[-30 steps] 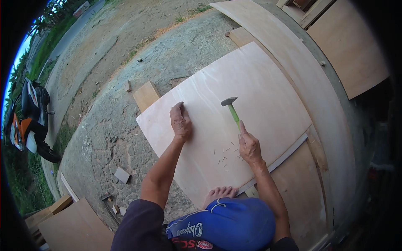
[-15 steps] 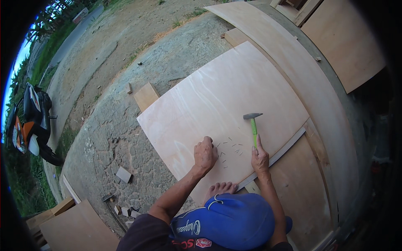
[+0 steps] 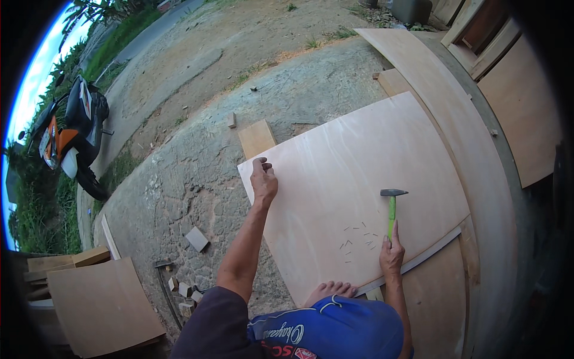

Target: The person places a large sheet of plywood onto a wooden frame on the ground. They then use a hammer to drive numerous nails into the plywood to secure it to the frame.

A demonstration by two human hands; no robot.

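A bare foot (image 3: 330, 291) rests on the near edge of the board (image 3: 359, 179). The right hand (image 3: 391, 254) grips a green hammer (image 3: 391, 209), head up, just beside small nails (image 3: 359, 239) lying on the board. Farther off, the left hand (image 3: 263, 181) pinches its fingers shut at the board's far left corner.

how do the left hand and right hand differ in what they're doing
The left hand reaches far out to the plywood sheet's near-left corner, fingertips pinched together on the edge; whether they hold a nail cannot be told. The right hand stays close to the body, its grip closed around the green-handled hammer, head upright above the loose nails. Both are over the same sheet.
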